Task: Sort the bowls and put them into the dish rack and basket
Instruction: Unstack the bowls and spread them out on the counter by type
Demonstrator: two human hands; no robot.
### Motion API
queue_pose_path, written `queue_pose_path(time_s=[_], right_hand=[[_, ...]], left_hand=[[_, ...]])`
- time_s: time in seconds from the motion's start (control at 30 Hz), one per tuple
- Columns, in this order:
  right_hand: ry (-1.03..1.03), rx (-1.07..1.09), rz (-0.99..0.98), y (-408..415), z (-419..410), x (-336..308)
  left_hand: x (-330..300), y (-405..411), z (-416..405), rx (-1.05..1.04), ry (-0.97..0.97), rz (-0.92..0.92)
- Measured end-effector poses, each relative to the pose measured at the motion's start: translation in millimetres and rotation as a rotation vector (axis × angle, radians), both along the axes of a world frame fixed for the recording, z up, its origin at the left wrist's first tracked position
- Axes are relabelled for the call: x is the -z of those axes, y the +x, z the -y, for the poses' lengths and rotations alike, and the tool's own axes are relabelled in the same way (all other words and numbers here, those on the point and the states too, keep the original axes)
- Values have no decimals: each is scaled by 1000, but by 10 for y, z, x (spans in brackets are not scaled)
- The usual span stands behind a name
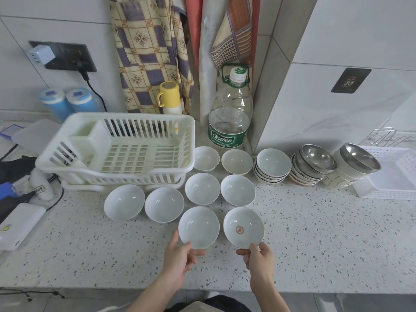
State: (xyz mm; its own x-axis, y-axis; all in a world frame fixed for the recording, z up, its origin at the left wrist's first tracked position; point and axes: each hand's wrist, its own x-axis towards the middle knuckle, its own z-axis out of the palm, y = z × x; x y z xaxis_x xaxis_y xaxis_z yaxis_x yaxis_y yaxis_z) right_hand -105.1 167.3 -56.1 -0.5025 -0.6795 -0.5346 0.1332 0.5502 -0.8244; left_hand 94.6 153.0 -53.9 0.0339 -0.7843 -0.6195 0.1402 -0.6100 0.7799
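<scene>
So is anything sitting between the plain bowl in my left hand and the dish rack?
Yes. Two white bowls sit on the counter in front of the dish rack, on the straight line from the plain bowl that your left hand holds. Nothing visible is above them, so lifting over should clear.

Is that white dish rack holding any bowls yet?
Empty: the dish rack shows only bare slats; the white bowls sit on the counter.

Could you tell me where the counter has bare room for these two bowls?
Bare counter lies right of the marked bowl, before the steel bowl stacks; also left of the left hand. Crowded between dish rack and stacks.
</scene>
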Motion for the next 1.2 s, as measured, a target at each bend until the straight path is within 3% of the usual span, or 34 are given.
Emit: queue_pose_path(time_s=[0.9, 1.2], right_hand=[[113, -156, -49, -145, 74, -43], [79, -88, 100, -116, 35, -86]], left_hand=[[31, -106, 14, -6, 29, -30], [28, -122, -21, 27, 29, -67]])
